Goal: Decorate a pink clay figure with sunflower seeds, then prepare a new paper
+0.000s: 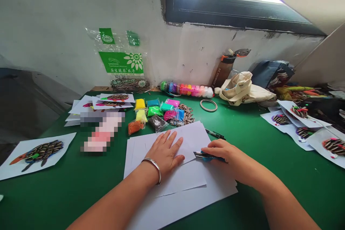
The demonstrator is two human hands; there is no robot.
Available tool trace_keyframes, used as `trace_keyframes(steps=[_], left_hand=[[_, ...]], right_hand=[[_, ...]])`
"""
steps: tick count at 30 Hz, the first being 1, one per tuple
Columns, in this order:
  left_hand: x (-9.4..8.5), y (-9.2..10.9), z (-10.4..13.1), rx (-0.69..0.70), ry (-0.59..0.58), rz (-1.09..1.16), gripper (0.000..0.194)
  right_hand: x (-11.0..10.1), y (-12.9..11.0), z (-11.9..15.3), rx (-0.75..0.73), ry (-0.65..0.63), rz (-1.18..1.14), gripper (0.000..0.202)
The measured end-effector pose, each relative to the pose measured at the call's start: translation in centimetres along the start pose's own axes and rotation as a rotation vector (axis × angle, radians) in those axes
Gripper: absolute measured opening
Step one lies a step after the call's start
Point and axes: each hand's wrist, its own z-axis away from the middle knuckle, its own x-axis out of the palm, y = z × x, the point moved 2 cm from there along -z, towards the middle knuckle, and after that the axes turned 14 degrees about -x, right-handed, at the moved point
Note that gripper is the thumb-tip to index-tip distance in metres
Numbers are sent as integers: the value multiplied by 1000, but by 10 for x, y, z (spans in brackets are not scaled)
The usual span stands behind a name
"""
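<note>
My left hand point(165, 151) lies flat with fingers spread on a white sheet of paper point(192, 138), pressing it onto the pile below. A bracelet circles that wrist. In my right hand point(223, 151) is a utility knife point(206, 156), its dark blade pointing left at the right edge of the sheet. Fingers cover most of its blue and black body. Under the top sheet are further white sheets point(215, 194), with cut edges showing. Just behind the right hand a black pen point(215, 133) rests on the table, partly hidden.
On the green table point(88, 194), several clay packets point(154, 111) and sunflower seeds point(187, 115) lie behind the paper. A tape roll point(208, 105) sits farther right. Seed pictures point(44, 154) flank both sides. Along the wall stand a seed bag point(122, 61), a bottle point(225, 70) and a cloth bag point(242, 88).
</note>
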Motion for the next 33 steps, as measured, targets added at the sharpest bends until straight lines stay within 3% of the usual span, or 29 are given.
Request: trace_keyframes(steps=[11,23,33], left_hand=[[0,1,-1,-15,-47,3,58],[-1,1,1,-11,-46,6,56],[5,-2,0,24,24,33,55]], right_hand=[[-7,-5,9,151,-72,-146,42],[25,-21,36,195,145,-25,44],[35,-37,15,141,227,69,41]])
